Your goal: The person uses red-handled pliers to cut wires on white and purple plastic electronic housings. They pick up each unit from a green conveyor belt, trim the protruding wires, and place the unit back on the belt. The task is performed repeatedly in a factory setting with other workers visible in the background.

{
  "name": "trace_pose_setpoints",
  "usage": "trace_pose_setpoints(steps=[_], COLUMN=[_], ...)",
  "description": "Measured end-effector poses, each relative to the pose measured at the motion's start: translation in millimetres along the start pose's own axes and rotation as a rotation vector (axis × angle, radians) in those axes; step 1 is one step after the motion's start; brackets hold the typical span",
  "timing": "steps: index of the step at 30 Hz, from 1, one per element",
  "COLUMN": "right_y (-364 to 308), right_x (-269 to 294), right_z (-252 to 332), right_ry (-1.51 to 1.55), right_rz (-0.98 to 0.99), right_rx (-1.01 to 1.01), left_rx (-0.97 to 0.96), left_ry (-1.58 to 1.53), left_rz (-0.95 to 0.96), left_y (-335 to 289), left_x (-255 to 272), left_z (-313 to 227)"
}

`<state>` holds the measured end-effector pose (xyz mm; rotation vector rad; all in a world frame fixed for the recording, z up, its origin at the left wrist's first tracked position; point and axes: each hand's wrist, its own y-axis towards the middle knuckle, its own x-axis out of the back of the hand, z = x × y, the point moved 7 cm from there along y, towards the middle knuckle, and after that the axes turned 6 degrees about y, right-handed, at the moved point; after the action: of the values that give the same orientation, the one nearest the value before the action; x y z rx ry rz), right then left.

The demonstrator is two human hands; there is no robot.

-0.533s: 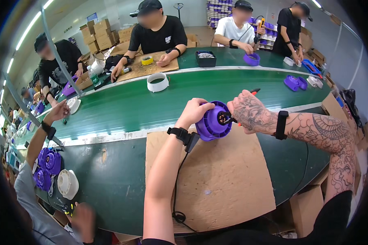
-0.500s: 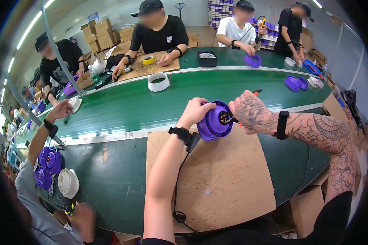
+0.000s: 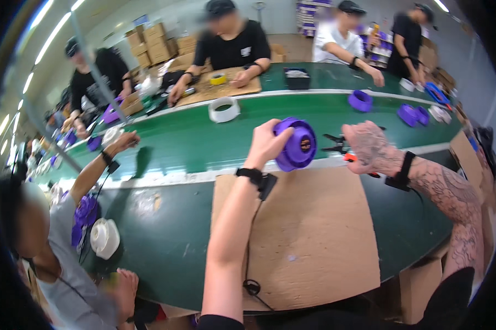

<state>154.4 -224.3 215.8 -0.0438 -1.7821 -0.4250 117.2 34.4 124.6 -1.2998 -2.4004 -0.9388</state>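
A round purple plastic housing (image 3: 303, 157) is gripped at its left rim by my left hand (image 3: 267, 143). Its ribbed, hollow face is turned toward the right, with a dark centre holding small copper-coloured parts. My right hand (image 3: 369, 146) is closed round pliers (image 3: 336, 147) with orange-red handles, mostly hidden by the fingers. The black jaws stand apart and point at the housing, with a gap between them. Both hands are raised over the far edge of a cardboard sheet (image 3: 308, 231), beside the green conveyor belt (image 3: 176, 137).
A white ring (image 3: 224, 111), a purple ring (image 3: 360, 100) and purple housings (image 3: 407, 115) ride on the belt. To my left, a co-worker's arm (image 3: 88, 179) reaches over the bench near a white housing (image 3: 104, 237). Other people work across the belt.
The pliers have come out of the housing's centre and moved right with my right hand, their jaws now spread. The housing remains in my left hand. The white-shirted person's purple ring is now on the belt.
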Motion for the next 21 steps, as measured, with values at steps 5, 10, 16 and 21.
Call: trace_pose_setpoints(steps=[5, 10, 16, 21], right_y=[10.6, 8.7, 16.7, 18.8], right_x=[-9.3, -26.4, -35.4, -35.8], right_z=[15.0, 21.3, 21.3, 23.4], right_ry=[-0.088, -0.233, -0.200, -0.241], right_rz=[0.124, 0.189, 0.273, 0.238], right_rx=[-0.053, -0.049, -0.038, -0.018], left_rx=[-0.033, -0.082, -0.086, -0.116], left_ry=[0.041, 0.010, 0.022, 0.046], left_rz=[0.117, 0.079, 0.056, 0.043], left_y=[-0.3, -1.1, -0.3, -2.0], left_x=[-11.8, -20.6, -22.0, -23.2], left_z=[-8.4, -21.8, -23.4, -28.1])
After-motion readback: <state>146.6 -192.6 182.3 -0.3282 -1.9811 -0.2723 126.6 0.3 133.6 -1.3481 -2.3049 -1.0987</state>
